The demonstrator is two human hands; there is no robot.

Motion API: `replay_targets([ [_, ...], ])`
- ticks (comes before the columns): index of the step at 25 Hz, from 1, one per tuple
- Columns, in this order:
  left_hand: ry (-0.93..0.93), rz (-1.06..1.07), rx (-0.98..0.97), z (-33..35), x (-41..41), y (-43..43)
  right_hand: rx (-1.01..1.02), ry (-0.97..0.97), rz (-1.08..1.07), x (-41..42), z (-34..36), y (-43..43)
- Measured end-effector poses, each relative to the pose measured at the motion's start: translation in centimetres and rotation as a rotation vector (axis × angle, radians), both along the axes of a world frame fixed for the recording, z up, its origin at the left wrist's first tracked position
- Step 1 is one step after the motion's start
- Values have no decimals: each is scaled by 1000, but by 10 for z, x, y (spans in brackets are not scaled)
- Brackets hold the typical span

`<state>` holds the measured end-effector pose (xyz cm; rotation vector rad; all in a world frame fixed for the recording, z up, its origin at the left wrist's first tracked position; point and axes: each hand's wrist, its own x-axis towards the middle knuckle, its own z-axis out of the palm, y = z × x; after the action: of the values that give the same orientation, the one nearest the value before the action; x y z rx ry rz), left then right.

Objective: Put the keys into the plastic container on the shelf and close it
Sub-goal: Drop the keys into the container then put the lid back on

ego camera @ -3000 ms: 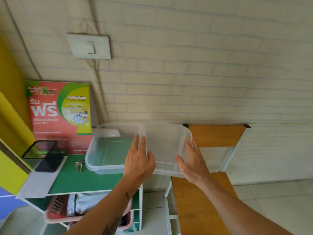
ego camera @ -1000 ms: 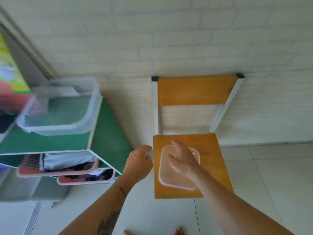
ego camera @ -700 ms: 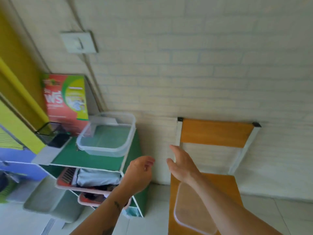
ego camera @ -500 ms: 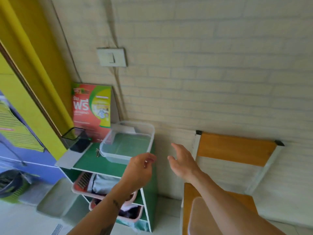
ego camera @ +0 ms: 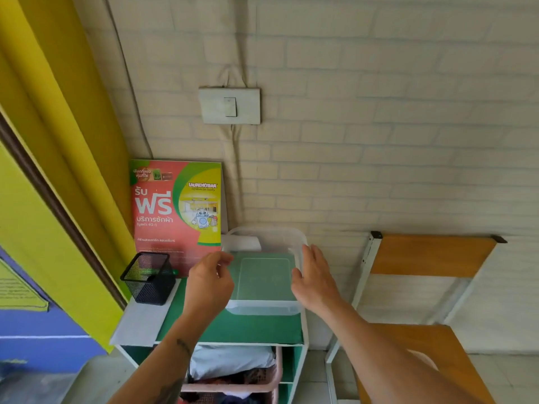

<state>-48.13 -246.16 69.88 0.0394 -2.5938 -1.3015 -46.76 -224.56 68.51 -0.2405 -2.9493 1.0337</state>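
Note:
A clear plastic container stands without its lid on the green shelf top, and I see nothing inside it. My left hand hovers at its left wall with fingers loosely curled, holding nothing. My right hand is flat and spread, fingertips at the container's right rim. The keys are not visible; the spot left of the container is hidden behind my left hand. A pale piece of the lid shows on the chair seat behind my right forearm.
A black mesh pen cup sits at the shelf's left on white paper. A red and green poster leans on the brick wall behind. A wooden chair stands right of the shelf. Pink baskets with cloth fill the shelves below.
The lid came off the container and was laid on the chair seat. My view swung back left to the shelf, and both hands moved up to either side of the container.

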Motion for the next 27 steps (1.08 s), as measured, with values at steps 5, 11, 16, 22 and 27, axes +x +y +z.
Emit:
replay_targets([
  [5,-18,-1,-121,-33,-20,-41,137,-46,-68,-4,-11,-19],
  [11,-176,-59,-196,-72,-24,-72,252,-15,-87,-7,-27,-28],
  [16,-212,-152,-364,-84,-29,-74,292,-20,-101,-7,-28,-32],
  [22,-158,-160,-520,-92,-33,-74,334,-40,-87,-7,-30,-31],
  [27,-70,-160,-437,-94,-34,-73,355,-55,-87,-6,-28,-32],
])
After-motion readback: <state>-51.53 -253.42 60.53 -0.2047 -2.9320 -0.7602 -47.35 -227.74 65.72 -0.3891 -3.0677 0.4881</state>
